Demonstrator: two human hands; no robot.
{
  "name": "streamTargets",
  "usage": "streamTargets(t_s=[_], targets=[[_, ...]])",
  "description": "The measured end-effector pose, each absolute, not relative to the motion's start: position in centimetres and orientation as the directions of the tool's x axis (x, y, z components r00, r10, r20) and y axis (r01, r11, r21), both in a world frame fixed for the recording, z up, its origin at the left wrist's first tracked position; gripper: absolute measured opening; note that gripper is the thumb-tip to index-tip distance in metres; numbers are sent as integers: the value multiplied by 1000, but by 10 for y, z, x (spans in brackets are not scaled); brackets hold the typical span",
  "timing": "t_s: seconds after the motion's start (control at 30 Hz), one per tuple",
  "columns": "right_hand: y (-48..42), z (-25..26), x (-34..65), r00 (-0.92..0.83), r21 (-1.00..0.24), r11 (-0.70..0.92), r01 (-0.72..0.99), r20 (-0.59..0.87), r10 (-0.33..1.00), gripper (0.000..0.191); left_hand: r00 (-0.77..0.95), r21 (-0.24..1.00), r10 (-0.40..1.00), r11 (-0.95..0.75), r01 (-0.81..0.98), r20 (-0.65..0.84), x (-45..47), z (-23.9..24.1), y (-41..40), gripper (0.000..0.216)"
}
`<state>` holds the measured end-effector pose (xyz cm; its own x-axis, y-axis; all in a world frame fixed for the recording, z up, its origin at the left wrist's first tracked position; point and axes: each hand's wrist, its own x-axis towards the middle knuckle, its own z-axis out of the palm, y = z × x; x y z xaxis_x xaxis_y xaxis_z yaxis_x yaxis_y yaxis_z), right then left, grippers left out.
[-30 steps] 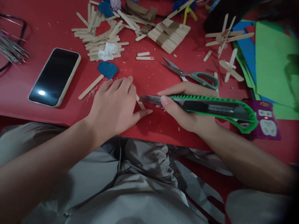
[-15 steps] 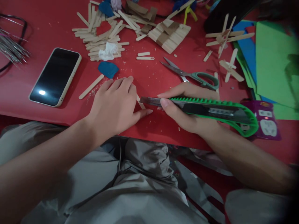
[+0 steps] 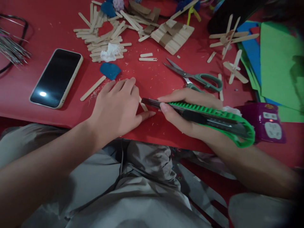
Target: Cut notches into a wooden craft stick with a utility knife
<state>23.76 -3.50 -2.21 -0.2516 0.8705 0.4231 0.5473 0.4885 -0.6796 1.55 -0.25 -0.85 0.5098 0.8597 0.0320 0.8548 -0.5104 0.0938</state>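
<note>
- L hand point(image 3: 118, 103): palm down on red tabletop point(image 3: 154, 131); fingers pressed together twd 1 o'clock, thumb out at 2; grip beneath hidden, can't tell.
- Wooden stick point(image 3: 143, 106): partly under L hand, showing betw. thumb & index; long axis approx. 11–5 o'clock.
- R hand point(image 3: 196, 129): pinching green cutter point(image 3: 213, 119); blade point(image 3: 150, 102) meets stick from 3 o'clock, contact unclear.
- L hand nearer stick.

Red worktop point(image 3: 23, 85) bears a phone point(image 3: 56, 78), piled wooden sticks point(image 3: 95, 49), open scissors point(image 3: 185, 75) and a purple socket block point(image 3: 259, 122). Partly covered stick point(image 3: 143, 106) lies near front edge.
</note>
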Motion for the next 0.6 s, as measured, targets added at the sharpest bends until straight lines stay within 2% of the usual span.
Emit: streamTargets(t_s=[0.33,0.47,0.6], targets=[[-38,-20,239,-266,-630,531,567,470,842,10,516,155,855,-518,842,50,14,-8,-3,57],[-38,-15,237,-317,-674,533,512,428,846,17,534,111,843,-537,836,62,13,-9,-3,55],[-37,-10,236,-390,-619,610,495,469,793,17,531,108,847,-532,840,40,14,-8,-3,57]])
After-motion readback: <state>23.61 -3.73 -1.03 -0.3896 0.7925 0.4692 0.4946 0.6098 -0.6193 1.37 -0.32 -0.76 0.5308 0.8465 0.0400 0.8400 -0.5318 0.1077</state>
